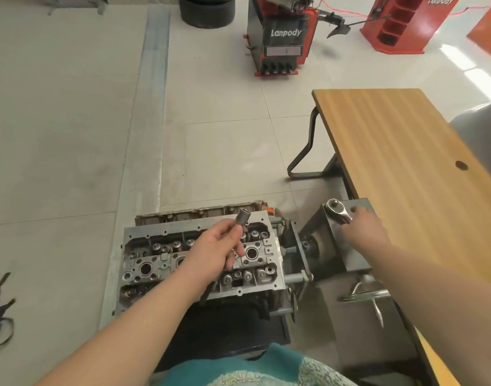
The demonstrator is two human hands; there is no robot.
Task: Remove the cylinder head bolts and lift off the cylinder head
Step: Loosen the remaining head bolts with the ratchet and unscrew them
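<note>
Workshop tile floor behind, cyl head sits bolted on the engine stand below me, so my left hand pinches the socket over it while my right hand grips the ratchet on the stand's box, prob to join them.

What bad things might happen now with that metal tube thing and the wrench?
1. The left hand holds the socket over the cylinder head; if dropped, it might fall into an open hole there.
2. The socket is not yet on the ratchet in the right hand; a loose fit might slip off a bolt.
3. The ratchet sits over the stand's gray box and might bump it.
</note>
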